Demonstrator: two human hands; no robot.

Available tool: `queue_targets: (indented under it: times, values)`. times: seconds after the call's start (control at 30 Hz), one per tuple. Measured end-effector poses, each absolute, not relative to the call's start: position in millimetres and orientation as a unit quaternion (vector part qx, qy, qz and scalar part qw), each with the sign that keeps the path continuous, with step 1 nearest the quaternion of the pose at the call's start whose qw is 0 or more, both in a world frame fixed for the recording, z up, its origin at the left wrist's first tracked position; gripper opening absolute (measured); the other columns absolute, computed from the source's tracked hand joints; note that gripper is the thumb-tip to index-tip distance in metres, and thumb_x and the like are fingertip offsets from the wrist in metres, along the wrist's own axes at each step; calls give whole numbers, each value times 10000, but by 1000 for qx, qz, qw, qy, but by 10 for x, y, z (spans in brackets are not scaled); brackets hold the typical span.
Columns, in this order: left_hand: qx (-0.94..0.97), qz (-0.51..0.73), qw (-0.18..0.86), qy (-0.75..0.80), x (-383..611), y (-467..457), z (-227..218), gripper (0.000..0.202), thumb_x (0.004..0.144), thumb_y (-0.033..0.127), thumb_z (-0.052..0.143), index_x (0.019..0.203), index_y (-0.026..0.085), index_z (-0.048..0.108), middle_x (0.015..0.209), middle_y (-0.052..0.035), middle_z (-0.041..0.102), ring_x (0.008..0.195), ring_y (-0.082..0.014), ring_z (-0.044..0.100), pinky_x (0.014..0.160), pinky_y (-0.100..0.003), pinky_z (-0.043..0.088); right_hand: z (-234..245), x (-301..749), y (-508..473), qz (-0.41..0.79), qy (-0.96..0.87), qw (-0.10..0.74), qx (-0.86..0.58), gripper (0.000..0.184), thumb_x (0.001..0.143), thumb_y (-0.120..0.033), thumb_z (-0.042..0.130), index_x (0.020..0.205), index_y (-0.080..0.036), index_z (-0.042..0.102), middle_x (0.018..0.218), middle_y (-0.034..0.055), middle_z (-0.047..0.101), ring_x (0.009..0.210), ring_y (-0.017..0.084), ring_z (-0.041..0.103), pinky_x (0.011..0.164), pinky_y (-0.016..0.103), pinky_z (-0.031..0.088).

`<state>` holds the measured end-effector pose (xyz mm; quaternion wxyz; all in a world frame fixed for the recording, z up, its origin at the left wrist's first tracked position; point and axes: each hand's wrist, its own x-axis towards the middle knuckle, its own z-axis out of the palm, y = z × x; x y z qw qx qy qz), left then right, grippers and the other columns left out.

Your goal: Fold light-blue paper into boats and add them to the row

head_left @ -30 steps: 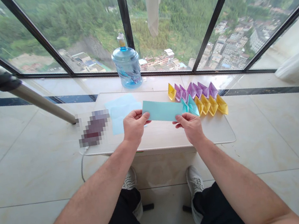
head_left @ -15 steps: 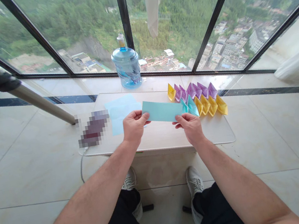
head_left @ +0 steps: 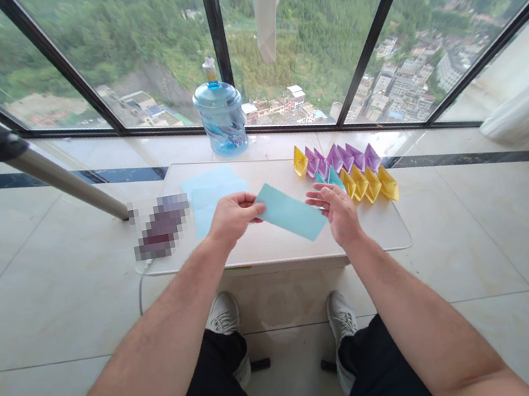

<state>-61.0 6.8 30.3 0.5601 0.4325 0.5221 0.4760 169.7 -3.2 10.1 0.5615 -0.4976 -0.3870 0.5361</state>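
One hand alone grips the folded blue paper point(head_left: 290, 212): the left hand point(head_left: 233, 218) pinches its left end just above the surface point(head_left: 273, 252) while the right hand point(head_left: 338, 211) spreads open, perhaps brushing the far corner, so the paper could sag, lose its crease or knock the paper boats point(head_left: 360, 176) beside it.

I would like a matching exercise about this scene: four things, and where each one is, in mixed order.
Things:
1 water jug
2 folded blue strip
3 purple paper boats
4 loose blue sheets

Places:
a in the left hand
b behind the yellow boats
c by the window, beyond the table
d lying flat on the table

Pairs: 1-c, 2-a, 3-b, 4-d.
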Motion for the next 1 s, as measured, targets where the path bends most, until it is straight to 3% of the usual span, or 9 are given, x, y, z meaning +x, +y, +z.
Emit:
queue_targets:
  times: [0.07,0.13,0.27,0.47,0.67,0.8,1.0]
  values:
    - [482,402,584,515,-601,66,340,311,523,309,871,727,117,735,658,-47,707,602,-154,641,565,-271,535,182,1712,-27,565,-436,492,-498,427,775,-575,705,1005,-215,725,1022,61,743,866,175,680,691,272,513]
    - [514,346,603,502,-552,43,356,274,526,279,855,718,125,736,636,-43,701,586,-150,631,560,-268,525,237,1687,-52,591,-496,395,-499,419,732,-557,751,940,-193,744,914,52,737,775,159,646,670,271,489]
    - [550,286,620,481,-411,-24,329,230,544,261,828,707,134,728,612,-33,691,569,-145,618,556,-264,512,249,1576,-132,516,-569,353,-535,344,689,-503,775,679,-178,665,604,-28,572,565,105,461,513,249,342]
    - [430,433,610,505,-238,-87,235,332,564,383,869,686,134,686,638,-21,663,614,-146,622,602,-285,537,188,1493,-156,440,-524,457,-568,358,741,-476,701,582,-200,539,546,-55,431,531,93,362,490,257,292]
    - [382,532,570,496,-140,-86,168,323,630,406,836,681,144,654,646,-4,641,599,-121,594,640,-284,533,162,1412,-172,436,-458,531,-564,341,736,-469,713,602,-199,552,562,-52,442,533,93,355,507,260,296]
    - [408,552,508,521,-110,-82,135,316,687,428,792,671,149,645,640,7,613,590,-106,549,604,-252,499,166,1352,-182,423,-446,551,-565,341,739,-466,708,596,-199,550,558,-49,457,534,96,366,516,262,310]
    - [448,486,548,512,-118,-109,141,389,683,498,796,647,150,624,601,17,569,584,-104,517,600,-250,484,143,1344,-175,422,-417,573,-565,343,721,-496,711,618,-207,559,581,-37,478,558,109,393,526,264,342]
